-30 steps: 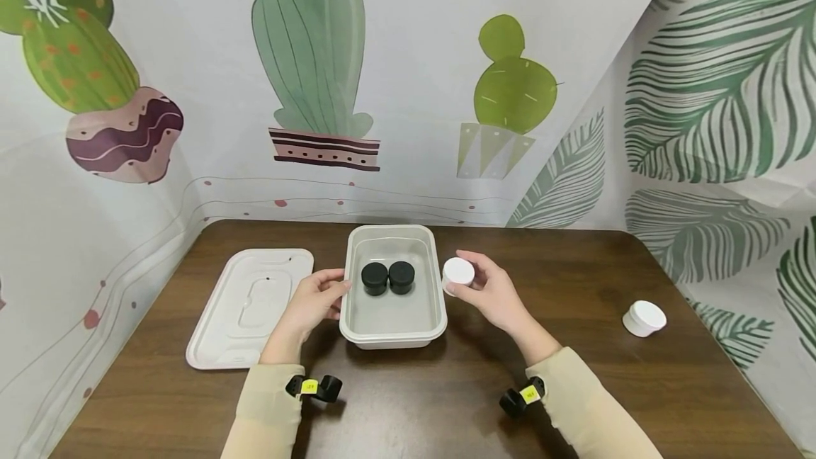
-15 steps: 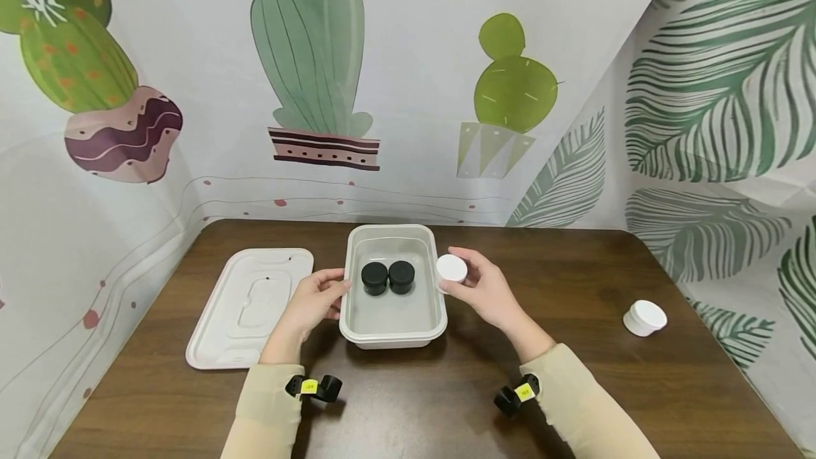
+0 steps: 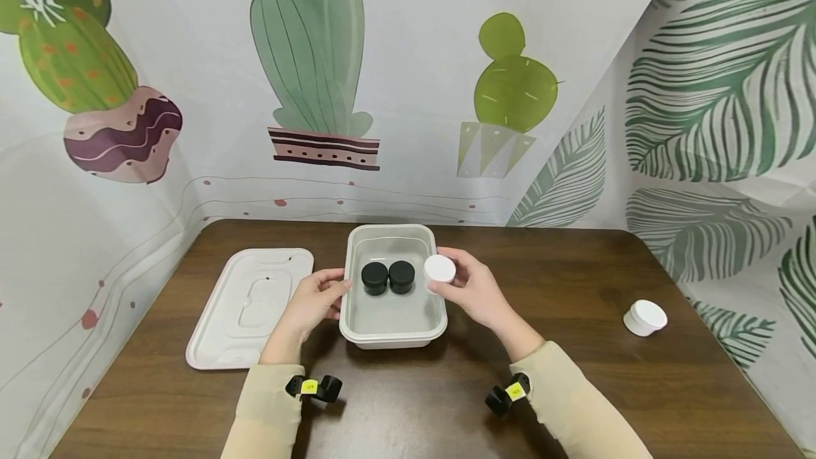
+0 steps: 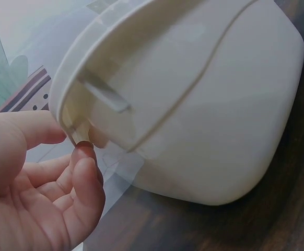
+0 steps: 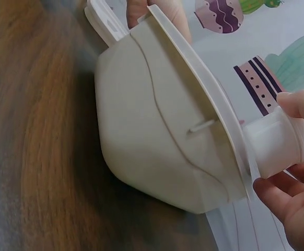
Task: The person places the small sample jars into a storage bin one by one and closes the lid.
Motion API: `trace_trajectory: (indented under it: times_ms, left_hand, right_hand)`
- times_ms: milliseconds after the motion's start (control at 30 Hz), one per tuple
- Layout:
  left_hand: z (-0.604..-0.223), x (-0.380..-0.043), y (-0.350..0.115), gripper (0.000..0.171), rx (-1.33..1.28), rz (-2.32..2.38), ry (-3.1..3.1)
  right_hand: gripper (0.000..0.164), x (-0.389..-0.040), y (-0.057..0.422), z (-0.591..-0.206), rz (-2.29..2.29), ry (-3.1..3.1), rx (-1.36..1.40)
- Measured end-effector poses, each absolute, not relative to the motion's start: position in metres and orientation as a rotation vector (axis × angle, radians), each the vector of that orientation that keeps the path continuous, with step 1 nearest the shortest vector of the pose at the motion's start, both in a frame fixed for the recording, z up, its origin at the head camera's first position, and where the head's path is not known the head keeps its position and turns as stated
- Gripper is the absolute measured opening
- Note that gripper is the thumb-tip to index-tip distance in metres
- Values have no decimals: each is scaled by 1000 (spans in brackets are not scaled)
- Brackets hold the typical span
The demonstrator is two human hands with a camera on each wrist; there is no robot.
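Observation:
A pale grey plastic box (image 3: 382,321) stands on the table, with two black-lidded jars (image 3: 374,276) side by side inside it. My left hand (image 3: 312,307) pinches the box's left rim; the left wrist view shows the thumb and fingers (image 4: 86,178) at that rim. At the right rim, my right hand (image 3: 474,289) grips a small white lidded jar (image 3: 440,268). From the right wrist, this white jar (image 5: 275,144) is seen on its side profile at the rim, thumb and fingers around it. Whether it touches the rim is unclear.
A white box lid (image 3: 245,310) lies flat on the table left of the box. Another white jar (image 3: 645,318) stands near the table's right edge. A printed cloth (image 3: 421,91) hangs behind the brown table (image 3: 408,402).
My right hand has carried the white jar leftward, from beside the box to above its right rim. The left hand has stayed on the left rim.

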State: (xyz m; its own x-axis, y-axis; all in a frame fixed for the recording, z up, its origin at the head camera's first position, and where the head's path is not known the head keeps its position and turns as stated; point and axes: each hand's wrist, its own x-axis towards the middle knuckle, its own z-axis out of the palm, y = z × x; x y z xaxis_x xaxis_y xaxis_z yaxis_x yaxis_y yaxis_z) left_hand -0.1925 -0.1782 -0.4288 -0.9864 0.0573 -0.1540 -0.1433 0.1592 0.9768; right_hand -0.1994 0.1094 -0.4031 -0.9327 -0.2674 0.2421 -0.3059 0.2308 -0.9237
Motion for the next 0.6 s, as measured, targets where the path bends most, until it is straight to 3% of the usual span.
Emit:
trace_trajectory:
  times_ms: [600]
  left_hand:
    - [-428, -193, -178, 44, -81, 1949, 2258]
  right_hand:
    - [57, -200, 94, -400, 1807, -2476, 608]
